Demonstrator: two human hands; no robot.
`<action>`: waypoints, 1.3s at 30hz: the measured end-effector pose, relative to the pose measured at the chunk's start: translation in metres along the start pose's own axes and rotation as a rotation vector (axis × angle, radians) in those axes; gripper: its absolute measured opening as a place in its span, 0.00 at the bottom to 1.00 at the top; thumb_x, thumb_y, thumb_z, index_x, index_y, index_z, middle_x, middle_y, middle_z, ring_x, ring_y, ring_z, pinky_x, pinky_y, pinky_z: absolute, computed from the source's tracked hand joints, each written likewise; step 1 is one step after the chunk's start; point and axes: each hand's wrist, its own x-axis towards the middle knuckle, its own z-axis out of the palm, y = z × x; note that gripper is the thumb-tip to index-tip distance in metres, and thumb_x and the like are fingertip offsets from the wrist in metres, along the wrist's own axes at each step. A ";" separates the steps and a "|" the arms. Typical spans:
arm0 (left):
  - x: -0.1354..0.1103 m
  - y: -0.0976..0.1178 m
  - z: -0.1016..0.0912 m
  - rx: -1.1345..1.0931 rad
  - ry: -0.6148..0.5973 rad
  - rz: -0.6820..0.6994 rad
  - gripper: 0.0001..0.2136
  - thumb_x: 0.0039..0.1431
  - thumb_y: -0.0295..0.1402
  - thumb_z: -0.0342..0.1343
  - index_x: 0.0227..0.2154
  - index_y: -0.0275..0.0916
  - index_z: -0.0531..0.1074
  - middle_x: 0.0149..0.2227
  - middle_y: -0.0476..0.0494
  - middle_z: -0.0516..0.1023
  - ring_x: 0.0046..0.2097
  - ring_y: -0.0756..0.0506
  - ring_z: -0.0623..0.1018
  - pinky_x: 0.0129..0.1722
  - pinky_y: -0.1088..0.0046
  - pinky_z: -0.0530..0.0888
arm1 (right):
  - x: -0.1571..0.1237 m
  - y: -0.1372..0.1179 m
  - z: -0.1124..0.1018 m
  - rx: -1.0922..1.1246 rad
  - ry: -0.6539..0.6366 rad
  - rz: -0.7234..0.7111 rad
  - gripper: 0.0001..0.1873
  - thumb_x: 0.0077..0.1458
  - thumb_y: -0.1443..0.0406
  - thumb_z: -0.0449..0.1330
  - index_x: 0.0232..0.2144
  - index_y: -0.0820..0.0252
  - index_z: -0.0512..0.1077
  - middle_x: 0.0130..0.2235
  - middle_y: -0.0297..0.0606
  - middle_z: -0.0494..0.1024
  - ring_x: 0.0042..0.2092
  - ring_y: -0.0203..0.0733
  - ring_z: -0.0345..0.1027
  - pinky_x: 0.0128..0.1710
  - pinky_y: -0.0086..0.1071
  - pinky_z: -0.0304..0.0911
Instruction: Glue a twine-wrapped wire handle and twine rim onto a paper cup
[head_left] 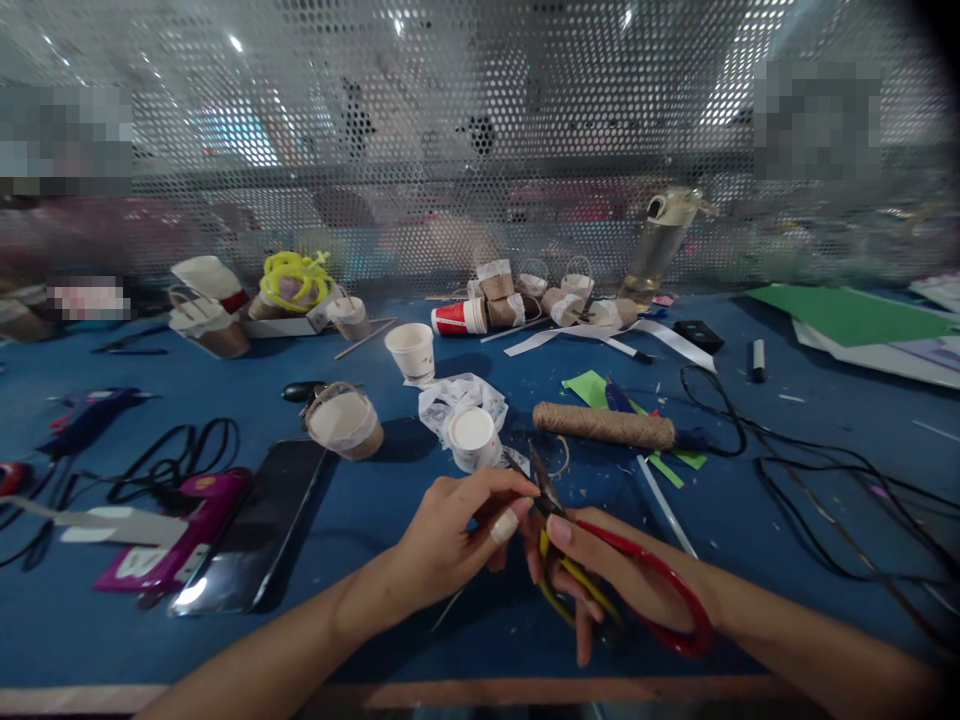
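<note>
Head view: from here I have the right hand [589, 565] wrapped round a pair of scissors [551, 495] with red and yellow handles, the thumb laid along the top and the blades slightly parted, pointing away from the body. The left hand [457, 530] is half curled, its fingertips drawn in right by the blades; I cannot tell whether they pinch anything. A pale wrap [505, 527] sits round one of its digits. Both hands are over the near middle of the blue table [390, 645]. Just beyond them I make out a small white tub [474, 437] upright against some crumpled lace [463, 392], with a paper cup [411, 352] behind. To the right of the tub lies a roll of twine [604, 425] with a loose loop near the blades. On my left I have a little basket [346, 425], a dark phone [255, 525] lying beside a purple power strip [180, 525], and a glue gun [86, 415] farther out. Toward the back, white ribbon [600, 332] trails near a red cup [459, 318] lying on its side, and a clear bottle [658, 250] leans near the mesh screen [420, 120].
</note>
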 end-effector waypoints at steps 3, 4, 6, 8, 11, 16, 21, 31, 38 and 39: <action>0.000 0.001 0.000 0.011 -0.004 -0.017 0.07 0.68 0.28 0.50 0.46 0.40 0.69 0.20 0.56 0.75 0.19 0.54 0.77 0.21 0.84 0.71 | -0.003 -0.003 0.002 -0.025 0.024 0.005 0.29 0.60 0.41 0.51 0.33 0.61 0.70 0.23 0.26 0.59 0.20 0.26 0.56 0.22 0.26 0.73; 0.000 0.001 0.000 0.014 -0.006 -0.022 0.07 0.68 0.28 0.50 0.46 0.40 0.69 0.20 0.56 0.75 0.19 0.54 0.77 0.22 0.84 0.71 | -0.003 -0.003 0.002 -0.037 0.034 0.008 0.29 0.60 0.41 0.51 0.33 0.61 0.70 0.23 0.26 0.59 0.20 0.26 0.56 0.22 0.26 0.73; -0.001 0.002 0.000 0.020 -0.009 -0.028 0.07 0.68 0.28 0.50 0.46 0.40 0.69 0.22 0.54 0.76 0.19 0.53 0.77 0.22 0.84 0.71 | -0.005 -0.002 0.001 -0.072 0.054 0.014 0.28 0.60 0.42 0.53 0.32 0.61 0.70 0.22 0.25 0.59 0.19 0.27 0.55 0.21 0.26 0.72; 0.000 0.002 0.000 0.021 -0.017 -0.027 0.07 0.68 0.28 0.50 0.46 0.40 0.69 0.22 0.54 0.77 0.19 0.53 0.77 0.22 0.83 0.71 | -0.006 0.001 0.000 -0.125 0.082 0.019 0.28 0.60 0.42 0.52 0.32 0.62 0.70 0.20 0.25 0.59 0.17 0.27 0.57 0.17 0.23 0.69; 0.000 0.003 0.000 0.014 -0.032 -0.022 0.07 0.67 0.27 0.50 0.45 0.41 0.70 0.21 0.55 0.75 0.19 0.53 0.77 0.23 0.83 0.72 | -0.006 0.005 -0.001 -0.208 0.135 0.007 0.30 0.62 0.42 0.48 0.30 0.63 0.69 0.17 0.23 0.58 0.14 0.28 0.58 0.13 0.20 0.60; 0.001 0.006 0.000 -0.159 -0.021 -0.107 0.06 0.68 0.30 0.51 0.45 0.41 0.69 0.27 0.52 0.78 0.19 0.55 0.77 0.21 0.84 0.71 | -0.006 -0.005 -0.008 -0.527 0.320 -0.023 0.28 0.65 0.44 0.46 0.34 0.60 0.70 0.18 0.26 0.62 0.16 0.31 0.60 0.15 0.24 0.58; 0.004 0.006 0.003 -0.727 0.003 -0.337 0.05 0.67 0.34 0.54 0.41 0.39 0.69 0.27 0.52 0.76 0.16 0.56 0.74 0.14 0.87 0.70 | -0.003 -0.017 -0.026 -1.330 0.645 -0.082 0.20 0.61 0.49 0.56 0.37 0.60 0.72 0.26 0.40 0.78 0.28 0.48 0.74 0.25 0.33 0.57; 0.009 0.005 0.014 -1.035 0.005 -0.437 0.04 0.65 0.32 0.56 0.40 0.37 0.70 0.26 0.51 0.77 0.13 0.55 0.73 0.10 0.87 0.70 | -0.014 -0.022 -0.037 -1.618 0.579 -0.123 0.10 0.62 0.64 0.57 0.44 0.58 0.74 0.41 0.45 0.81 0.44 0.55 0.75 0.35 0.38 0.64; 0.011 0.005 0.015 -0.918 -0.013 -0.510 0.09 0.63 0.36 0.58 0.40 0.36 0.69 0.25 0.51 0.76 0.13 0.55 0.73 0.09 0.85 0.70 | -0.008 -0.018 -0.020 -1.052 0.435 -0.333 0.13 0.66 0.56 0.55 0.41 0.57 0.72 0.31 0.34 0.78 0.29 0.37 0.70 0.29 0.29 0.59; 0.011 0.005 0.015 -0.910 -0.013 -0.515 0.09 0.63 0.36 0.58 0.40 0.36 0.69 0.25 0.51 0.76 0.13 0.55 0.73 0.09 0.85 0.70 | -0.007 -0.016 -0.019 -1.051 0.438 -0.354 0.12 0.65 0.56 0.55 0.40 0.58 0.72 0.31 0.34 0.78 0.30 0.37 0.70 0.30 0.29 0.59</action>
